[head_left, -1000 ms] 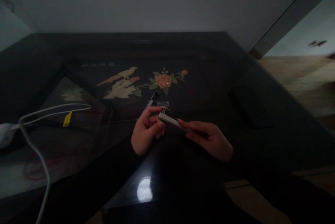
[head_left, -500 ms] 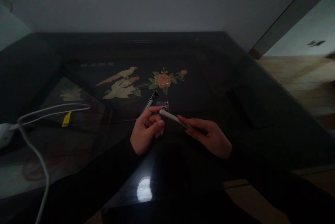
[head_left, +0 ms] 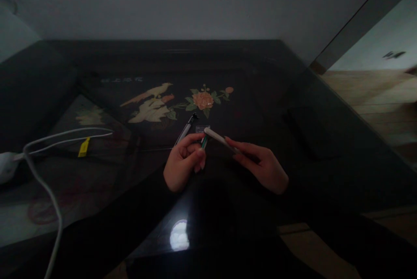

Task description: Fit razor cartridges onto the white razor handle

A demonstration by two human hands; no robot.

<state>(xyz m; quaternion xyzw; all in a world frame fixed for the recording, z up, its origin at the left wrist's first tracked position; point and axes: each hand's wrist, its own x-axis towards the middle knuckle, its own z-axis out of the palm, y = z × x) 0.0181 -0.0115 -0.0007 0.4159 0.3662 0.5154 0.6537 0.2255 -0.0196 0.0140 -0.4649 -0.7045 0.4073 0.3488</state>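
My left hand [head_left: 183, 161] has its thumb and fingers closed on a thin green piece [head_left: 204, 141], which stands up between them; its exact kind is too small and dark to tell. Between the thumb and fingers of my right hand [head_left: 260, 164] is a white flat stick [head_left: 217, 136] with a rounded end. That end is at the top of the green piece, close to my left index fingertip; whether they touch I cannot tell. Just beyond lies a small clear case [head_left: 202, 128], partly hidden. A silver pen-like tool [head_left: 186, 130] with a black end lies behind my left hand.
The dark glossy table [head_left: 260, 96] bears a bird-and-flower picture [head_left: 202, 100]. On the left are a white cable [head_left: 42, 183] with a yellow tag [head_left: 84, 147] and a white plug [head_left: 7, 167]. A dark flat object [head_left: 311, 132] lies at right. A wall [head_left: 163, 5] stands behind.
The tip of the white stick has moved up and slightly right along the green piece. More of the green piece shows now. Both hands stay nearly in place.
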